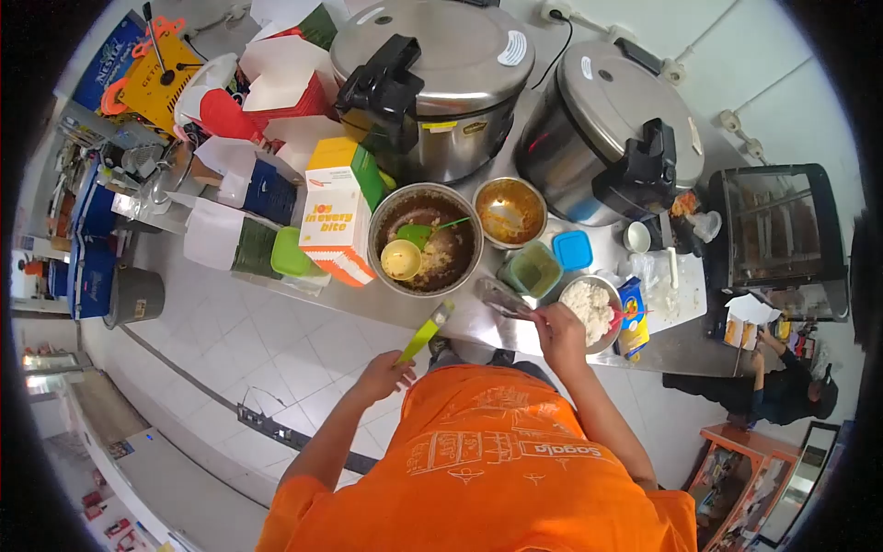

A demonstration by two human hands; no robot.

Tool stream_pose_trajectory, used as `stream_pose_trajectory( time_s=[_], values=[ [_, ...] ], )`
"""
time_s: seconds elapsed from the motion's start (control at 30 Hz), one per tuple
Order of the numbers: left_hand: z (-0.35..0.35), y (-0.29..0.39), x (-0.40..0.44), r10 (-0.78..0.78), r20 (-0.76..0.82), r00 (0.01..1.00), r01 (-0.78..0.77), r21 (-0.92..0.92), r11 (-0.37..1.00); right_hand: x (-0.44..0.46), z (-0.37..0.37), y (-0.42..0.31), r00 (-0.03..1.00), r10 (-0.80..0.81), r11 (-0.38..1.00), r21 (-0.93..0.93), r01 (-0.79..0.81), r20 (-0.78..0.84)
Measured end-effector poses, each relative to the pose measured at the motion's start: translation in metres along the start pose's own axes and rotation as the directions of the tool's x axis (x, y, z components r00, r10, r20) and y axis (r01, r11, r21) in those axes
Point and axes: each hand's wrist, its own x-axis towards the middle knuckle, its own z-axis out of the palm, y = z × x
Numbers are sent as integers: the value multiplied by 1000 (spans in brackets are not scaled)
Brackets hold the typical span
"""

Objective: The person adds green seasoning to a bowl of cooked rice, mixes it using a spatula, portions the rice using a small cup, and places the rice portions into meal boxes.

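Note:
My left hand (384,377), low in front of the counter, is closed around a lime-green rice paddle (423,335) with pale food on its tip. My right hand (559,333) grips a shiny, greyish, see-through flat item (503,299) at the counter's edge; its exact kind is unclear. Just right of that hand is a metal bowl (602,345) of white rice (587,308) with a red utensil in it. A large metal pot (375,244) holds brown food, a yellow cup (402,259) and a green utensil (418,235). A clear greenish tub (532,269) stands between the pot and rice bowl.
Two big rice cookers (451,138) (602,120) stand at the back. Printed food boxes (336,207) line the left. A sauce-stained metal bowl (509,213) and blue lid (573,249) sit mid-counter. At right, a person (782,386) works beside a glass display case (777,239).

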Motion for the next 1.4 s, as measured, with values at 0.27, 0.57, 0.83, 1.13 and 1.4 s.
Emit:
stream_pose_trajectory(
  time_s=[0.27, 0.57, 0.83, 1.13, 1.4],
  values=[
    [-2, 77, -76, 197, 209, 958, -148, -229, 962, -13, -27, -39, 998, -68, 992, 107, 66, 13],
    [133, 162, -17, 636, 223, 739, -649, -20, 761, -2, -53, -36, 899, 325, 449, 789, -419, 293],
    [167, 141, 44, 373, -268, 888, -241, 420, 875, 47, -201, 24, 958, 106, 953, 246, -174, 268],
    [56, 37, 189, 196, -355, 914, -182, 72, 981, 169, -252, -70, 611, -684, 729, 363, 579, 399],
    [125, 170, 52, 518, -588, 622, 153, 739, 656, 197, -187, -42, 551, -512, 674, 705, -219, 660]
  ],
)
